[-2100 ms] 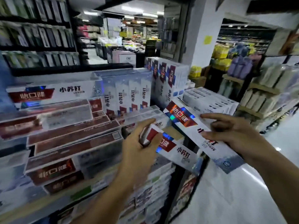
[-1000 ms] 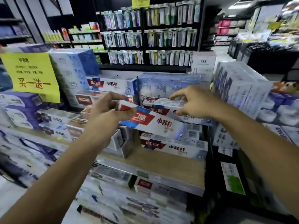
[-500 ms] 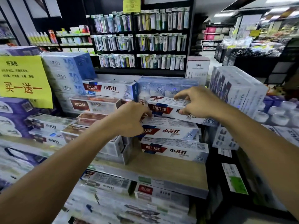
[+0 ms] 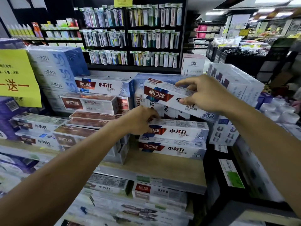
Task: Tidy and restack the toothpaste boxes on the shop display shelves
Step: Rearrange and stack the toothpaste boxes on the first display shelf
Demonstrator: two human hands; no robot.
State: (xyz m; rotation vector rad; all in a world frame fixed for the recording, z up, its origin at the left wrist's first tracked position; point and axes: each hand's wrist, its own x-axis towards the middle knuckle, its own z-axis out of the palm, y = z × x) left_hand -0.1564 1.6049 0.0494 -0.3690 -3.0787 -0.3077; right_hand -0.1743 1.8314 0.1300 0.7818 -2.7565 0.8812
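Observation:
My right hand (image 4: 204, 93) pinches a white toothpaste box (image 4: 164, 97) with a red and blue logo, held tilted in the air above the stack. My left hand (image 4: 138, 121) rests on the left end of the top box (image 4: 180, 131) of a two-box pile; its fingertips are hidden behind the hand. The lower box (image 4: 172, 149) lies on the wooden shelf (image 4: 159, 168). Behind stand upright wrapped boxes (image 4: 156, 108). Red-brown boxes (image 4: 91, 103) are stacked to the left.
A yellow price sign (image 4: 17, 77) hangs at left over blue wrapped packs (image 4: 55, 67). Another wrapped pack (image 4: 234, 84) stands at right. A toothbrush rack (image 4: 130, 36) fills the back wall. More boxes (image 4: 156, 193) sit on the lower shelf.
My left hand set its box onto the pile and now rests on its left end. My right hand lifted its box slightly and tilted it.

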